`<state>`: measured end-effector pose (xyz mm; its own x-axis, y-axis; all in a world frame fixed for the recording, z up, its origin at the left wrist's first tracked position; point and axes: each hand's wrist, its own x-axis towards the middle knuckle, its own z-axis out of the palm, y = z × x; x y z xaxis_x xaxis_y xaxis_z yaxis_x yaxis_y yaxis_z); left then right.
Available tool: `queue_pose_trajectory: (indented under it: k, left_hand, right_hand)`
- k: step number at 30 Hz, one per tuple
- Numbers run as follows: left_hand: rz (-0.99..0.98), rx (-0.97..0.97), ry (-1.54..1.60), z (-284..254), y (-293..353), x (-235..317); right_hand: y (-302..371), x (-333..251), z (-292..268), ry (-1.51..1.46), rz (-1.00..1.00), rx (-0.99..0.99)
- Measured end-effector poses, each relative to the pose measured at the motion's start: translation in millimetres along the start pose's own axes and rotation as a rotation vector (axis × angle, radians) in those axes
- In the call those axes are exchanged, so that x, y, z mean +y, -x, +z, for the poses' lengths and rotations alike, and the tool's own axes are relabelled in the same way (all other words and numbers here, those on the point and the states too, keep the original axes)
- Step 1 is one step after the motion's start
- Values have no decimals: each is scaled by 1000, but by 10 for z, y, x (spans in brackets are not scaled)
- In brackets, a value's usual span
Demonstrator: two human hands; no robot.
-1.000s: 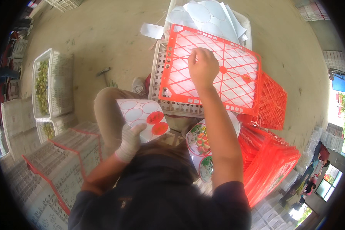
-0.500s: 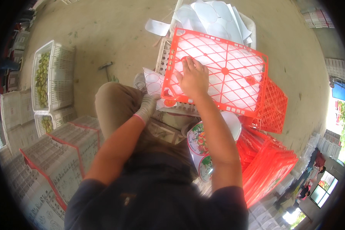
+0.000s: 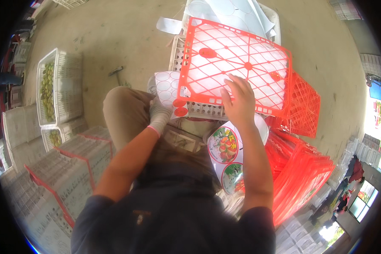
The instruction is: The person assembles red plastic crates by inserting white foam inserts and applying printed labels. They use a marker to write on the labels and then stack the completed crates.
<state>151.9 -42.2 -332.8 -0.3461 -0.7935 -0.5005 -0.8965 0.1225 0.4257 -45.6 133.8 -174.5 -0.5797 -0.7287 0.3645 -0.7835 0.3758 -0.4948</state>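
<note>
A red lattice lid (image 3: 248,66) lies over white padding in front of me. Two red oval stickers are on it, one toward the left (image 3: 207,53) and one toward the right (image 3: 276,76). My right hand (image 3: 241,101) is over the lid's near edge, fingers spread, with nothing held. My left hand (image 3: 160,116), in a pale glove, grips the lower edge of a white sticker sheet (image 3: 167,84); its fingertips are partly hidden. The sheet carries round outlines and two red stickers (image 3: 180,107) near its lower corner. A white perforated crate (image 3: 205,111) shows beneath the lid.
Behind the lid, a white basket (image 3: 276,21) holds used sticker sheets (image 3: 230,10). Printed round labels (image 3: 224,146) lie by my right forearm. Stacked red lids (image 3: 300,178) stand at right. White crates of green fruit (image 3: 67,84) and wrapped boxes (image 3: 67,169) stand at left.
My right hand has lifted off the lid's left part and moved right and nearer, uncovering the left red sticker. My left hand and its sheet have shifted slightly left, and the sheet has turned.
</note>
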Motion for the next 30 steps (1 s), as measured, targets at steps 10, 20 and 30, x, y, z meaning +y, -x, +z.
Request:
queue_pose_trajectory:
  k: [10, 20, 30]
  left_hand:
    - [63, -24, 270, 21, -33, -132]
    - [433, -685, 326, 741, 910, -399]
    - [-77, -1425, 670, 319, 932, 249]
  right_hand:
    - [1319, 116, -990, 254, 397, -7]
    - [1906, 252, -835, 33, 866, -176]
    - [2165, 399, -842, 42, 729, -66]
